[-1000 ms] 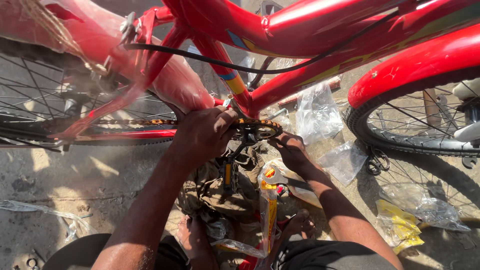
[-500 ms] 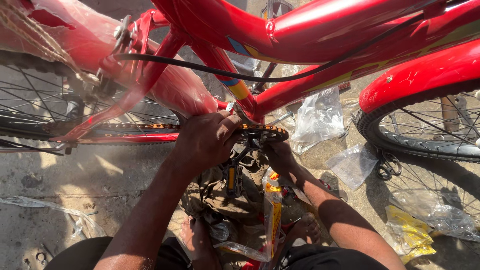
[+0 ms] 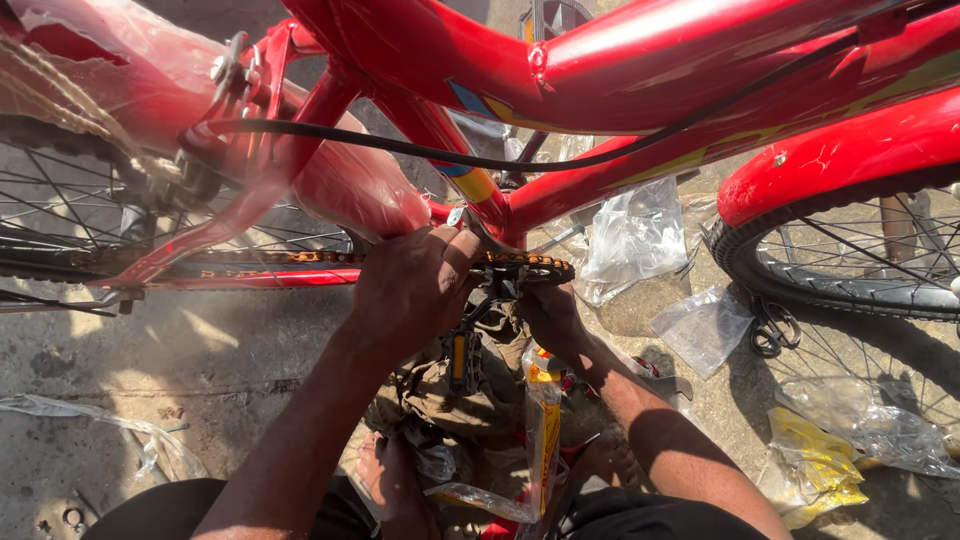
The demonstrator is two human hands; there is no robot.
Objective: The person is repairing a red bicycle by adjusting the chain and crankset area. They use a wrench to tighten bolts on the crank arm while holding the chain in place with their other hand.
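A red bicycle frame [image 3: 600,70] fills the view, with its chain [image 3: 300,257] running left from the chainring [image 3: 530,266]. My left hand [image 3: 410,290] is closed at the crank, and the silver end of a tool [image 3: 457,216] sticks out above its fingers. My right hand [image 3: 550,315] sits in shadow just below the chainring, fingers curled up against it. A black pedal with a yellow reflector [image 3: 460,356] hangs between my two hands.
The rear wheel [image 3: 70,215] is at the left and the front wheel [image 3: 850,270] under a red mudguard at the right. Clear plastic bags [image 3: 635,235] lie on the concrete. A brown rag [image 3: 450,400], a yellow packet [image 3: 542,420] and a bare foot [image 3: 385,480] lie below.
My right hand has slid left and up to the chainring. My left hand has stayed at the crank. The view has drifted, so the front wheel sits lower right.
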